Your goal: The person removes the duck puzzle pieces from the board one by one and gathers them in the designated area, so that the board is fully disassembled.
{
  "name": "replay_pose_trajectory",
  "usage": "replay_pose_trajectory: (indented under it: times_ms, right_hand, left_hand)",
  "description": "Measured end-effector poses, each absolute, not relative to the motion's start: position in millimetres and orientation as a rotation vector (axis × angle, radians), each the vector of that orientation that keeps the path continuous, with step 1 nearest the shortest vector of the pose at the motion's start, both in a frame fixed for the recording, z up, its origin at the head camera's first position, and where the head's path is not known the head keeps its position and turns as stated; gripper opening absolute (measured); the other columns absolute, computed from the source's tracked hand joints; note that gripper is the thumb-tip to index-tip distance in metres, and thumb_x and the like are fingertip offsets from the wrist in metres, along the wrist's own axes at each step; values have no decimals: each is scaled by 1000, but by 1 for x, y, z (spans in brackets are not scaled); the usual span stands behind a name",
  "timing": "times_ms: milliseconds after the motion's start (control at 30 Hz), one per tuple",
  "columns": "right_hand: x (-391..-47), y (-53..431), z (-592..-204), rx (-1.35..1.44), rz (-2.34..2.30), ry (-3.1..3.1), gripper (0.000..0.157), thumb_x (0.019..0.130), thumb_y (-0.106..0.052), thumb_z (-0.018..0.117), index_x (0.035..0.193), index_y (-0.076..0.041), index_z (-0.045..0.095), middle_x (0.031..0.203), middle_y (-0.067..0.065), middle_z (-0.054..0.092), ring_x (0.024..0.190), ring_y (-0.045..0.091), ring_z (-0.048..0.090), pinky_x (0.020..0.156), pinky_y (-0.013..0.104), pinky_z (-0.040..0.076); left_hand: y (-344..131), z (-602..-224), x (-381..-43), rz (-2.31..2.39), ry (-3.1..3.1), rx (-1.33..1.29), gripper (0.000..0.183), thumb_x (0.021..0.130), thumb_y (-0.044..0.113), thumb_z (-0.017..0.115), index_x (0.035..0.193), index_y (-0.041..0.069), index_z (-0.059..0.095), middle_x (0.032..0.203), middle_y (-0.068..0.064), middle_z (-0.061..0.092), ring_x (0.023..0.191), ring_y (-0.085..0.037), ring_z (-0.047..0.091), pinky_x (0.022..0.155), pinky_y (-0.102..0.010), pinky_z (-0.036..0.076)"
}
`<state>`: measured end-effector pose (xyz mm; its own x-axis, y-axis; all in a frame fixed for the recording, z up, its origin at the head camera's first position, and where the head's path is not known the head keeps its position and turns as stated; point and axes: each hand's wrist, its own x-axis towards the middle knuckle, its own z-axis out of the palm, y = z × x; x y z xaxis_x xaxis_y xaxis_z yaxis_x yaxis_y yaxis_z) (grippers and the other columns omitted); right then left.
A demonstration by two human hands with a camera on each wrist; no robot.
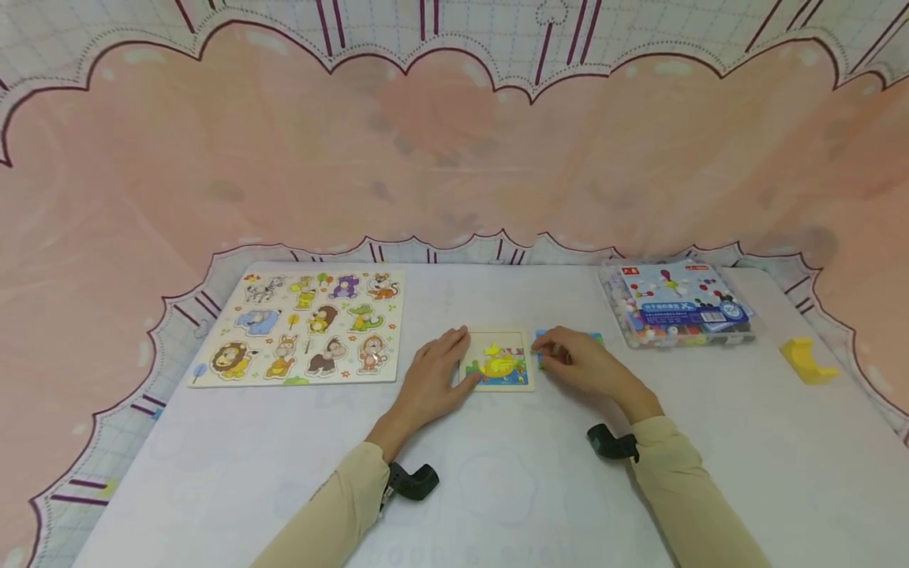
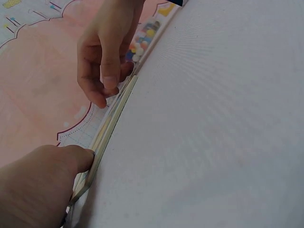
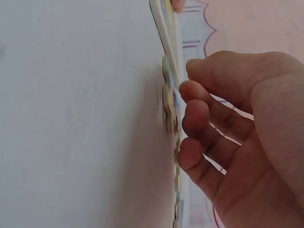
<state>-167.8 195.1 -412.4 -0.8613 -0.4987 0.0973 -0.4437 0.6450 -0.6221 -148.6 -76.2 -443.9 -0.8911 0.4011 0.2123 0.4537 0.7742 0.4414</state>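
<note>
A small wooden puzzle tray (image 1: 529, 359) lies on the white table, with a yellow duck picture (image 1: 500, 366) on a blue lower part and a bare strip along its top. My left hand (image 1: 435, 375) rests at the tray's left side, fingers stretched toward the upper corner, thumb (image 2: 81, 158) touching the near edge. Just off the right side hovers my right hand (image 1: 582, 369), its fingers loosely bent and the thumb apart from them, nothing between them in the right wrist view. Loose puzzle pieces (image 3: 168, 107) lie close by its fingertips, partly hidden under the hand in the head view.
To the left lies a large animal puzzle board (image 1: 284, 377). A clear plastic case (image 1: 682, 304) of colourful beads with a blue label stands at the back right. Beyond it on the right is a yellow curved piece (image 1: 806, 363). A patterned pink cloth (image 1: 454, 173) hangs behind the table.
</note>
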Motion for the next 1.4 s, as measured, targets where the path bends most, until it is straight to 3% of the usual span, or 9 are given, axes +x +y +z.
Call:
replay_pose_trajectory:
  times_ms: [533, 933, 1400]
  right_hand:
    - [-176, 159, -414, -789, -945, 2806, 16, 90, -14, 63, 105, -9, 65, 88, -2, 61, 78, 10, 52, 71, 25, 47]
    - [-176, 143, -412, -714, -857, 2798, 19, 91, -17, 62, 107, -9, 67, 90, 0, 57, 77, 11, 51, 67, 24, 44]
    - [-174, 143, -415, -670, -922, 2780, 17, 91, -16, 61, 108, -13, 59, 91, 0, 56, 77, 13, 50, 67, 25, 44]
  left_hand:
    - [-76, -445, -149, -721, -2881, -689, 63, 91, 40, 58, 143, 7, 41, 152, -4, 36, 142, -21, 30, 116, -44, 26]
    - [-76, -447, -150, -707, -2850, -699, 64, 90, 40, 59, 141, 5, 43, 150, -6, 39, 141, -23, 33, 114, -44, 28]
    - [-76, -446, -150, -698, -2872, -684, 64, 90, 41, 58, 142, 7, 42, 152, -4, 37, 142, -21, 31, 115, -43, 26]
